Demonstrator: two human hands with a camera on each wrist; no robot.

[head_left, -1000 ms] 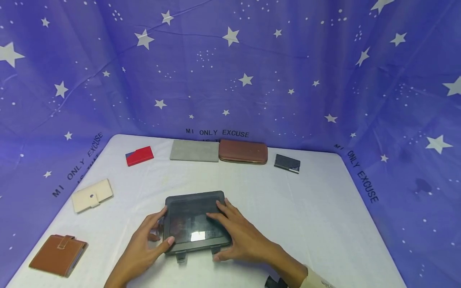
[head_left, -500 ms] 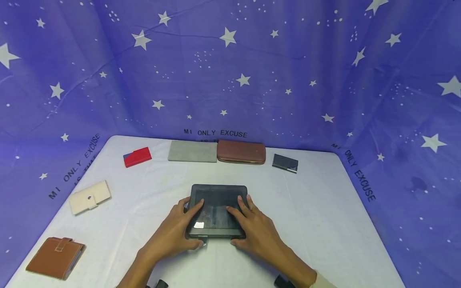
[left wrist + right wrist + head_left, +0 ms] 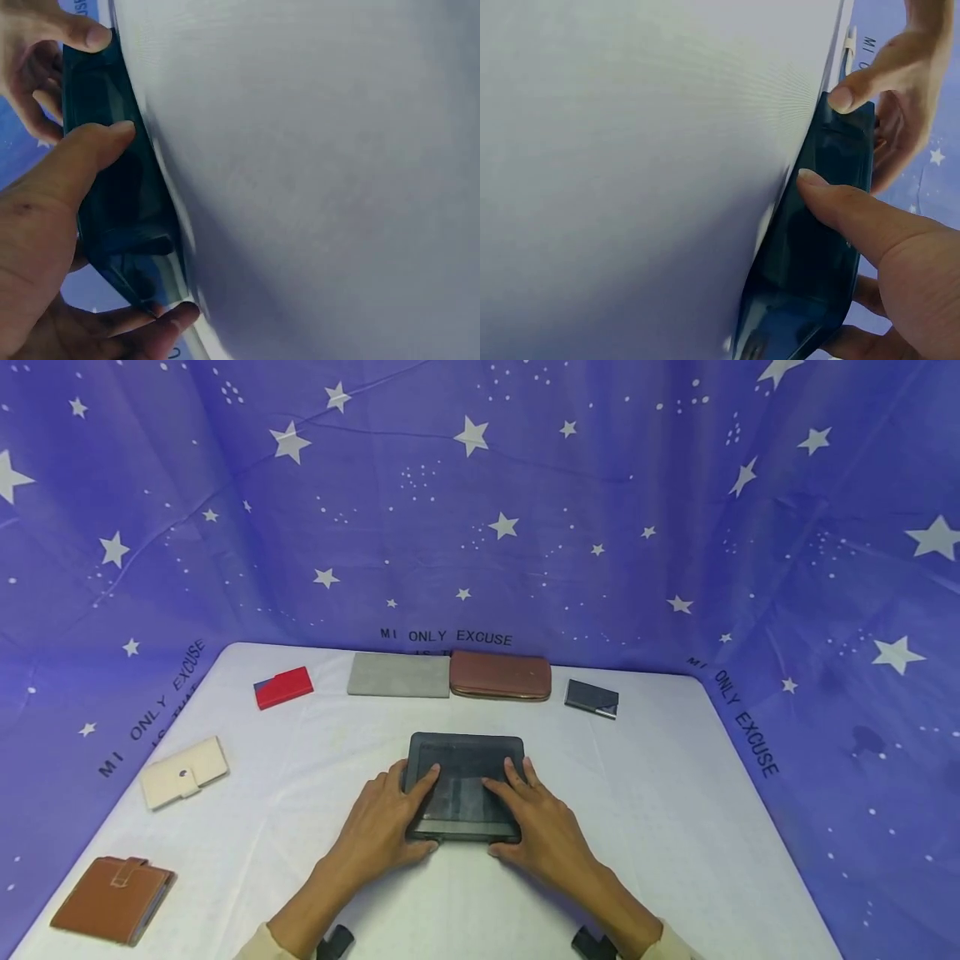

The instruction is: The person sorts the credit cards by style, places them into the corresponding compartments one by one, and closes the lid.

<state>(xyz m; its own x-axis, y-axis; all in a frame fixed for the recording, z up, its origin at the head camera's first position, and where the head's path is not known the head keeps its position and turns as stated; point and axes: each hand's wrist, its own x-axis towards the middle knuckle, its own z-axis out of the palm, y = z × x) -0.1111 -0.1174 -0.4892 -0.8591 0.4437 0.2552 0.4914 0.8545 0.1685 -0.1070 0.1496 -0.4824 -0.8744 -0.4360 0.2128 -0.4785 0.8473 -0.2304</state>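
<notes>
A dark, see-through plastic box (image 3: pixel 461 806) with a flat lid rests near the middle of the white table, roughly square to the person. My left hand (image 3: pixel 378 827) grips its left side, one finger on the lid and the thumb against the near face. My right hand (image 3: pixel 551 831) holds the right side likewise, with fingertips over the lid. In the left wrist view, the left thumb (image 3: pixel 105 146) presses the near wall of the box. The right thumb (image 3: pixel 832 199) does the same in the right wrist view. The contents are too dark to make out.
Along the back lie a red card holder (image 3: pixel 285 688), a grey wallet (image 3: pixel 397 675), a brown zip wallet (image 3: pixel 500 677) and a black card case (image 3: pixel 592 698). A cream wallet (image 3: pixel 168 781) and a tan wallet (image 3: pixel 105 902) lie at left. A starry purple curtain (image 3: pixel 480 510) surrounds the table.
The box has moved right and away from the person, and has straightened. Clips that stuck out at its near edge no longer show. My left thumb has gone from the lid to the near face.
</notes>
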